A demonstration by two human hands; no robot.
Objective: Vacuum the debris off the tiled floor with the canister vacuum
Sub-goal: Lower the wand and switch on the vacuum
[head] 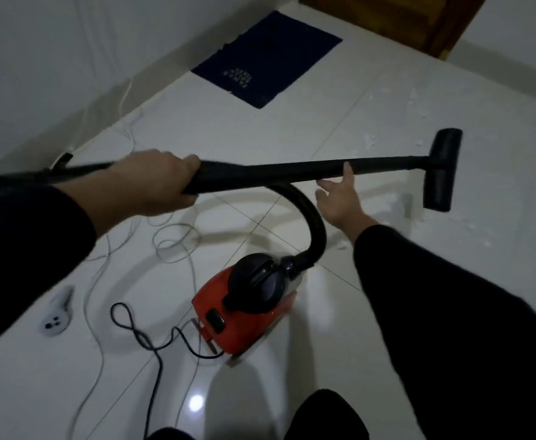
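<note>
Nearest to me, at six o'clock, two dark shapes I take for my feet [320,414] stand on the tiled floor [387,128], which fills most of the view. Next in size is the vacuum wand [292,173], lying nearly level across the middle from nine towards three o'clock and carried clear above the tiles, its floor head [441,169] out at two o'clock. The red canister vacuum [244,306] sits low at six o'clock, its ribbed hose [314,223] arching up to the wand and its black cord [152,344] looping away at seven. A dark blue mat [266,58] lies against the wall at twelve. My left hand [155,185] is wrapped firmly round the wand's near end at nine; my right hand [339,198] is spread wide, fingers straight, one fingertip just at the wand, gripping nothing. Pale debris [419,100] is scattered at one to three o'clock, beyond and beside the head. I judge the cleaning barely begun: with the head off the floor, those flecks all remain. A small white controller [58,309] lies at eight.
</note>
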